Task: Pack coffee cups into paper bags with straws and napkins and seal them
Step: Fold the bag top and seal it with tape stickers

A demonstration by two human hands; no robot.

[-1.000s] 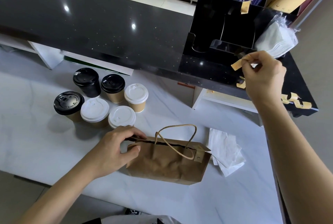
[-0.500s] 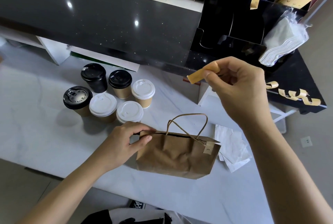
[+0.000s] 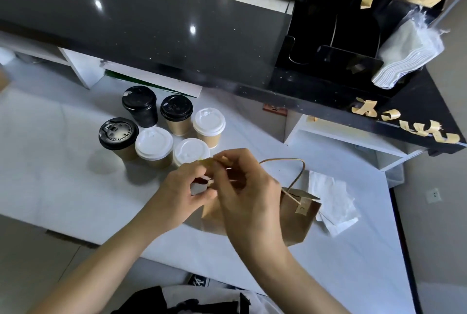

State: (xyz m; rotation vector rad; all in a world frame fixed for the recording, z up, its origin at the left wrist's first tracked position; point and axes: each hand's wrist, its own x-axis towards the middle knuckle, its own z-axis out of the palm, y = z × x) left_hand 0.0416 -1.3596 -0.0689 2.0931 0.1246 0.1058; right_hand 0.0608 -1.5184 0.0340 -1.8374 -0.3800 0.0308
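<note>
My left hand (image 3: pixel 182 187) and right hand (image 3: pixel 242 187) pinch a tape strip (image 3: pixel 207 161) over the paper bag (image 3: pixel 298 217) on the white counter (image 3: pixel 63 187) | six lidded cups (image 3: pixel 154 142) behind, napkins (image 3: pixel 333 207) beside | my hands hide the bag's mouth | black lid's embossed lettering unreadable

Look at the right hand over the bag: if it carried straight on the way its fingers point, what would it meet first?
Most likely the left hand: the right hand points left, fingertips already close to it. Beyond lie the cups. Depth is uncertain.
</note>
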